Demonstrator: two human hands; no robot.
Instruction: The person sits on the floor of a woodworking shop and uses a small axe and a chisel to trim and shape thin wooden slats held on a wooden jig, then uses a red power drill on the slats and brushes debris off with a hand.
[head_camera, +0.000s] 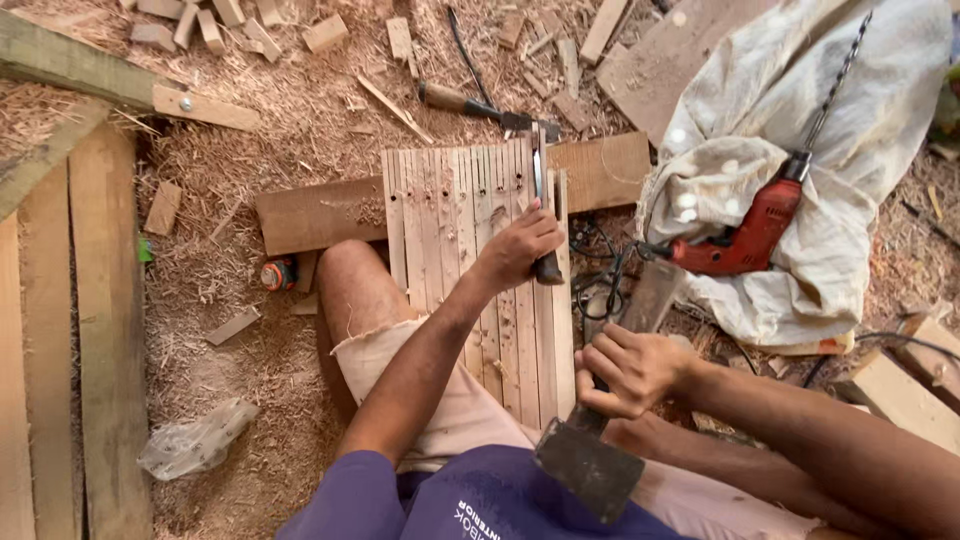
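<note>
We keep our left hand (515, 248) wrapped around the chisel (541, 215), upright on the row of drilled slats (470, 260), square to the wood. Our right hand (630, 370) grips the hatchet (590, 455) close by its head; short, flat taps seem best. Near left lies a clear plastic bag (195, 440); far right, a pale sack (790, 130) under the red drill (750, 235).

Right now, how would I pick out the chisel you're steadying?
Find the row of pale slats laid across a brown board on the sawdust. On the row's right edge the left hand holds a chisel upright-looking, blade pointing away. Unlike the hatchet in the right hand, it is slim with a narrow shiny blade.
</note>
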